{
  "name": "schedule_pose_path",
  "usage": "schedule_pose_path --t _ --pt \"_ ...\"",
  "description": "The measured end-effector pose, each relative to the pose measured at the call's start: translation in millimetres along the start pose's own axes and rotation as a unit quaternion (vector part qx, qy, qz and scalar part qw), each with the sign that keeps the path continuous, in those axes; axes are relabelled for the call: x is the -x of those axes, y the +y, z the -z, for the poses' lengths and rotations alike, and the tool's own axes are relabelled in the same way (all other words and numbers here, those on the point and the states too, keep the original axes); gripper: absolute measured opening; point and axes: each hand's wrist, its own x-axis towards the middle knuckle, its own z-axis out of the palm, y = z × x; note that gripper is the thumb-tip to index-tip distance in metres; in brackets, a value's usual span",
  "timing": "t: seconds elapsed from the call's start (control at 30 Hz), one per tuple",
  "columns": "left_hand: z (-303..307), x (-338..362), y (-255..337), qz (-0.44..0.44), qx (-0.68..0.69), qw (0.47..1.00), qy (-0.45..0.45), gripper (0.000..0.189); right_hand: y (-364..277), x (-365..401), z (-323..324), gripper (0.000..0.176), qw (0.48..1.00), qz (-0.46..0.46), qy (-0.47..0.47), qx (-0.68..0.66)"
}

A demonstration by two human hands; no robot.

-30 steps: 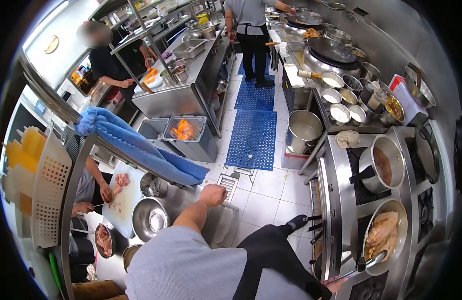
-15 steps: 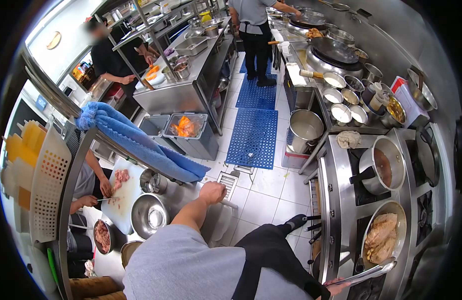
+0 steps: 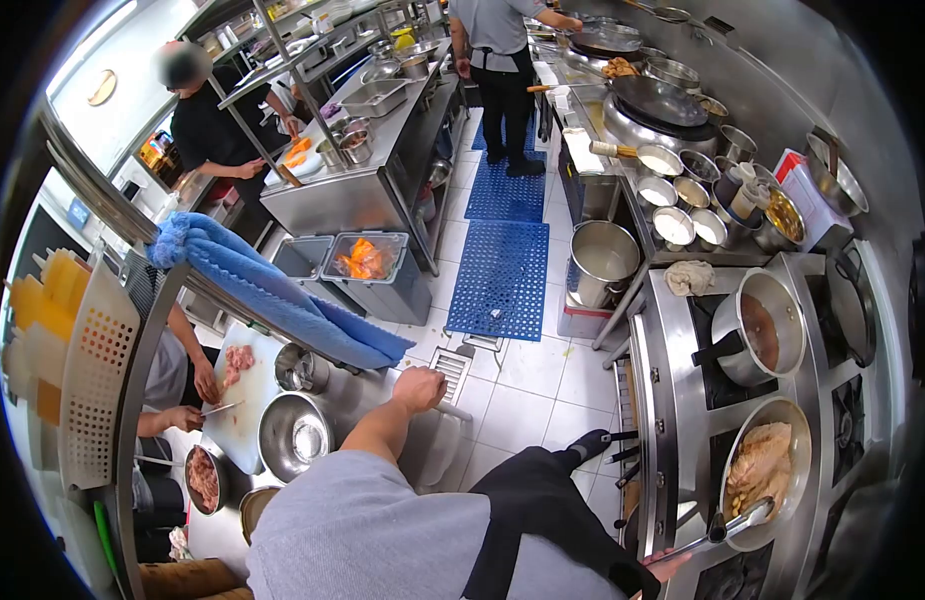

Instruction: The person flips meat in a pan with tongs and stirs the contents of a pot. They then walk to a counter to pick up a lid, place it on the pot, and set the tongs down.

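Note:
My left hand point(image 3: 419, 388) is closed at the table corner near the centre; whether it grips anything there is hidden. At the lower right my right hand point(image 3: 666, 566) holds metal tongs point(image 3: 712, 538) by the handle end. The tongs' tips reach over a pan point(image 3: 800, 480) on the stove and touch or nearly touch the lower edge of a large pale piece of meat point(image 3: 761, 459). Small yellowish pieces lie beside the meat. Behind that pan stands a pot point(image 3: 794, 313) of reddish-brown liquid.
At left, a co-worker's hands point(image 3: 186, 418) hold a knife over a cutting board point(image 3: 244, 440) with raw meat. A steel bowl point(image 3: 282, 462) sits beside it. A blue towel point(image 3: 282, 290) hangs on the rail. Two other people stand farther back. Blue mats point(image 3: 498, 280) cover part of the floor.
The tongs have shifted left and their tips now sit lower over the pan. The meat looks turned or bunched up. The view has shifted slightly.

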Motion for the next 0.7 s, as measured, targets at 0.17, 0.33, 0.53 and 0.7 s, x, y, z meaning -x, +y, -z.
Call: schedule_pose_path --t 0.17,0.33,0.53,0.7 --pt "4.8 1.6 2.5 -0.002 -0.005 1.0 0.002 0.028 1.1 -2.4 0.0 0.06 1.0 0.002 -0.003 -0.013" --pt "-3.1 -0.2 -0.5 -0.008 0.001 1.0 0.011 0.027 -7.5 9.8 -5.6 0.059 1.0 -0.018 0.0 -0.024" --pt "-0.9 0.5 0.4 -0.002 -0.005 1.0 0.008 0.026 -6.1 9.5 -0.8 0.058 0.999 -0.02 -0.014 -0.026" --pt "-2.0 0.1 0.6 0.002 -0.01 1.0 0.003 0.026 -1.3 3.5 2.6 0.058 0.999 -0.022 -0.021 -0.026"
